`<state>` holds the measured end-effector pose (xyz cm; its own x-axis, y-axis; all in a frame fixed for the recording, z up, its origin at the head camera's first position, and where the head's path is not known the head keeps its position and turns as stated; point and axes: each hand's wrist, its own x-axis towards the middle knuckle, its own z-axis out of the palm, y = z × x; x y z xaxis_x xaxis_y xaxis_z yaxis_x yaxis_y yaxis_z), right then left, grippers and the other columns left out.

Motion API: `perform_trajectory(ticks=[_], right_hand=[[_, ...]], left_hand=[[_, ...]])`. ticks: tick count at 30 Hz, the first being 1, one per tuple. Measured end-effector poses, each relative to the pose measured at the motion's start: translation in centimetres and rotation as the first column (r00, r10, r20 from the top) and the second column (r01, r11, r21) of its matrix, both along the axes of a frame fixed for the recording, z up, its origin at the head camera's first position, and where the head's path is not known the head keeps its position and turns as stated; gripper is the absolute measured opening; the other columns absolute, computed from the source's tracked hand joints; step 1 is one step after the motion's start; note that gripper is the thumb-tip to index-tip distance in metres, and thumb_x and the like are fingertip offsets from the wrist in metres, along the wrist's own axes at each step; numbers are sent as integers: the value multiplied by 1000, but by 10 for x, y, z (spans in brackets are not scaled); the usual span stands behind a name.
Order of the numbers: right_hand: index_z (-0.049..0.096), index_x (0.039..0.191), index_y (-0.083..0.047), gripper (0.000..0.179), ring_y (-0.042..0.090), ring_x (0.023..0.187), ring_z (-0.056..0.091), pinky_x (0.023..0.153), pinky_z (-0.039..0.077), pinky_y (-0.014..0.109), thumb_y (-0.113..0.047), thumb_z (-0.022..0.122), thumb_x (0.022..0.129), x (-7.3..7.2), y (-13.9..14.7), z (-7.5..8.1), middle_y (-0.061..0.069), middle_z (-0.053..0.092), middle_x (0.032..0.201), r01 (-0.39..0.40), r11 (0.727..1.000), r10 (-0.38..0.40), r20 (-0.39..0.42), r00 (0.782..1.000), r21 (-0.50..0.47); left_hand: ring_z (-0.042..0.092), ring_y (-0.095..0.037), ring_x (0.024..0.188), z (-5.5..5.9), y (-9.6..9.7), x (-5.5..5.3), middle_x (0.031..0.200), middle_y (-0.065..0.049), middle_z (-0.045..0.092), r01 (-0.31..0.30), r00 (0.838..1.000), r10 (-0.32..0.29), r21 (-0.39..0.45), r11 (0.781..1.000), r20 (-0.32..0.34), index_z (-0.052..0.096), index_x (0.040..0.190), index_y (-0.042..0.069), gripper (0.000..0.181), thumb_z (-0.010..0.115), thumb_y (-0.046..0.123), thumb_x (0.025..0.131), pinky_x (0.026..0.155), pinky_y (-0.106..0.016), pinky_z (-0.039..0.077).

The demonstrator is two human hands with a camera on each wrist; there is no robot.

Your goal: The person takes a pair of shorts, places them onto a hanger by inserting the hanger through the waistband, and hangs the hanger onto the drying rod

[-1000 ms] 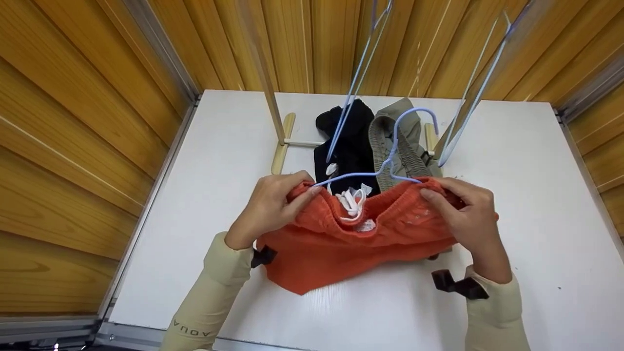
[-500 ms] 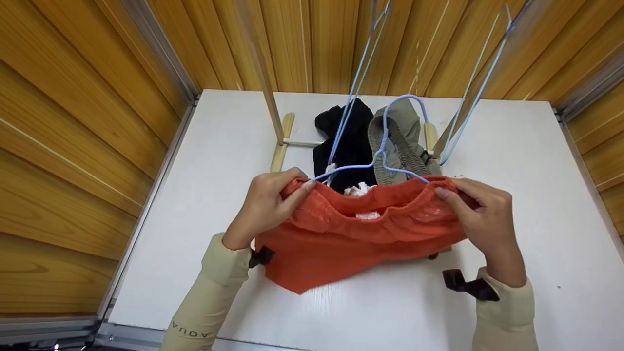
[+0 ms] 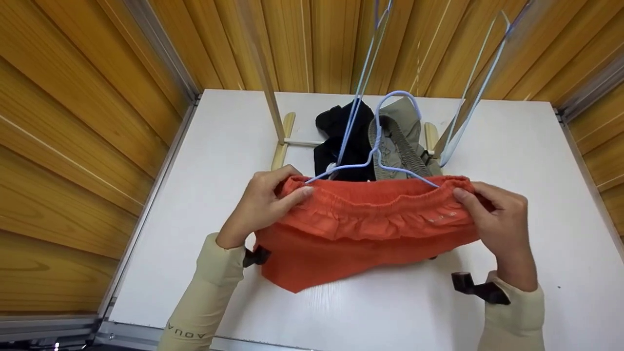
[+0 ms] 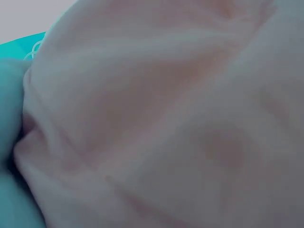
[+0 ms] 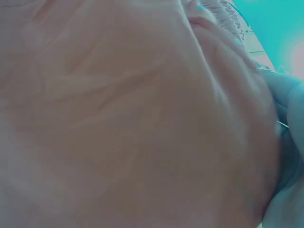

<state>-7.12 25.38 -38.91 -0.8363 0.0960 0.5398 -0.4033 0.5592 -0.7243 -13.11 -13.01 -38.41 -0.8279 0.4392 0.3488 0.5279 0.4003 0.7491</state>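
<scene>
Orange-red shorts (image 3: 360, 219) with an elastic waistband stretch between both hands in the head view. My left hand (image 3: 263, 200) pinches the left end of the waistband, thumb in front. At the right end, my right hand (image 3: 502, 219) grips the band the same way. A blue hanger (image 3: 352, 166) has its lower part inside the waistband, its hook rising above. Cloth of the shorts (image 4: 142, 114) fills most of the left wrist view, the hand at its left edge. The right wrist view likewise shows mostly shorts (image 5: 133, 118), with fingers (image 5: 287, 95) at the right.
Behind the shorts lie a black garment (image 3: 331, 122) and a grey-green garment (image 3: 407, 119) with a ribbed waistband. A wooden rack post (image 3: 267, 87) stands at left. Two more hangers hang above, a middle hanger (image 3: 352, 114) and a right hanger (image 3: 480, 100). Everything rests on a white table (image 3: 560, 195).
My right hand has moved rightward and the left slightly left, pulling the waistband wider and straighter. The hanger has shifted left and away from me. The white drawstring has gone out of sight.
</scene>
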Motion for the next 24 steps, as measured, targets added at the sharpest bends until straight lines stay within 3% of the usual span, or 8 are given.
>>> perform_trajectory(ticks=[3, 8, 17, 24], right_hand=[[72, 92, 10, 11, -6, 67, 59, 66, 47, 6, 8, 69, 82, 0, 1, 0, -26, 66, 84, 1, 999, -1, -1, 1000, -46], [71, 88, 11, 8, -4, 64, 60, 63, 49, 8, 6, 69, 83, -1, 2, 2, -20, 67, 80, -12, 997, 10, -33, 999, -72], [70, 90, 10, 14, -3, 65, 60, 62, 48, 8, 14, 70, 77, 0, 7, 1, -20, 67, 82, -101, 994, 101, 0, 995, -43], [71, 89, 9, 30, 5, 76, 60, 65, 48, 10, 25, 72, 64, 1, 16, -2, -6, 69, 88, -257, 965, 258, 13, 966, -41]], left_hand=[[56, -8, 69, 2, -4, 0, 85, 4, 66, 73, 995, -73, 4, 997, 74, 67, 103, 16, 33, 75, 41, 83, 58, -23, 45], [56, -9, 71, 5, -9, -1, 85, 4, 65, 144, 982, -142, -1, 990, 125, 66, 105, 16, 37, 79, 39, 79, 61, -23, 44], [46, -9, 63, 7, -11, 1, 65, 2, 47, 98, 995, -98, -25, 995, -6, 62, 82, 9, 24, 71, 31, 88, 57, -21, 34], [53, -10, 67, 8, -19, 2, 72, 1, 59, 78, 995, -78, -13, 997, 62, 68, 91, 12, 17, 70, 29, 89, 59, -22, 42]])
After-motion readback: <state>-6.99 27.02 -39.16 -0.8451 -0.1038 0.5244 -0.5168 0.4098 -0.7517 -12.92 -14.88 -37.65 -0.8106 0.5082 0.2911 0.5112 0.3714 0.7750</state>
